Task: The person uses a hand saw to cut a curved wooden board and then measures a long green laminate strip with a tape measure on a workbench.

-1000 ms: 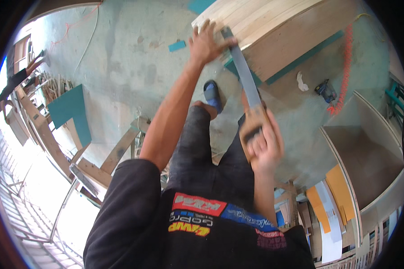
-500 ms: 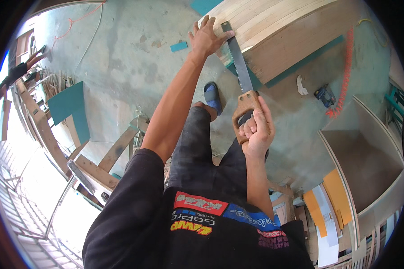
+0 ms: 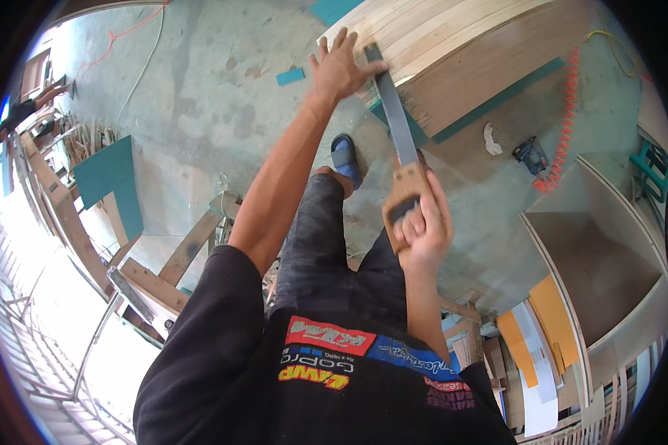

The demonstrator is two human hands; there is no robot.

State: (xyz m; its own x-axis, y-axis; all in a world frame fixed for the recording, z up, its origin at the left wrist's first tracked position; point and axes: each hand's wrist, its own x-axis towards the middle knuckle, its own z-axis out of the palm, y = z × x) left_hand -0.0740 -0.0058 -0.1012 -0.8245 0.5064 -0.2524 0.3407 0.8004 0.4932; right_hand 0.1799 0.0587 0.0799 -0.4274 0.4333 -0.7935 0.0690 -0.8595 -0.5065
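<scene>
The grey-bladed handsaw with brown wooden handle (image 3: 398, 133) slants forward from the right hand (image 3: 427, 228), tip beside the left hand (image 3: 340, 76); the pale, slatted wooden block (image 3: 453, 37) extends rightward of the latter.

Head cam = L one of side-by-side fisheye pair, worn up top, facing steeply down past wearer's chest. Nearest lens: black cotton T-shirt w/ coloured prints (image 3: 274, 400), filling btm ctr. Mid-dist: R hand (image 3: 424, 230), then L hand (image 3: 338, 74) a bit farther fwd, both seen from above. Farther down: grey concrete floor (image 3: 200, 111), v. wide coverage. Pale slatted wooden panel (image 3: 438, 33) seen obliquely from above, near corner by L hand, far edge cut off at top. Tall-sided open wooden box (image 3: 594, 274), floor's R side, bends twd dark round rim.
</scene>
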